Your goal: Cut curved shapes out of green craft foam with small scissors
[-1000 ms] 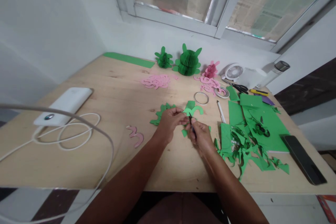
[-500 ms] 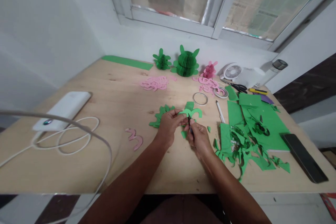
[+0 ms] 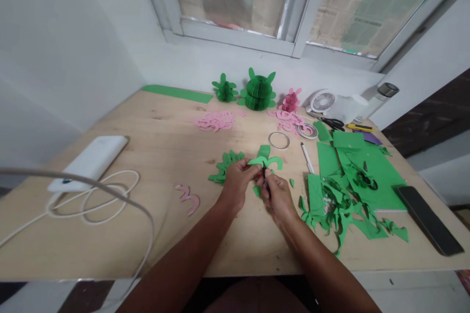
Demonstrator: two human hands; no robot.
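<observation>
My left hand (image 3: 237, 181): thumb and fingers pinched narrow on a green paper cut-out (image 3: 274, 160) with curved arms, held near the middle of the wooden table (image 3: 147, 149). My right hand (image 3: 282, 194): fingers closed around a slim dark tool (image 3: 267, 183), mostly hidden in the grip, its tip at the lower edge of the cut-out; its exact kind I cannot tell. Just beside my left hand: a cluster of green scalloped pieces (image 3: 218, 171), overlapping. Farther left: one pink wavy piece (image 3: 190, 201), lying flat. Beyond my hands: a thin ring (image 3: 279, 148), a white pen (image 3: 307, 158) and two heaps of pink cut-outs, one left (image 3: 216, 121), one right (image 3: 286, 118). Along the wall: a long green strip (image 3: 176, 93), a small green paper figure (image 3: 224, 91), a larger one (image 3: 258, 97), a pink one (image 3: 290, 101), a white fan (image 3: 323, 101). Far right corner: black-handled scissors (image 3: 335, 123), a yellow cutter (image 3: 360, 127), a bottle (image 3: 380, 100). To my right: green sheets (image 3: 391, 181) under tangled green scraps (image 3: 341, 217), with a dark phone (image 3: 429, 220) at the sheets' outer side. To my left: a white power bank (image 3: 90, 161) and a looped white cable (image 3: 88, 221).
</observation>
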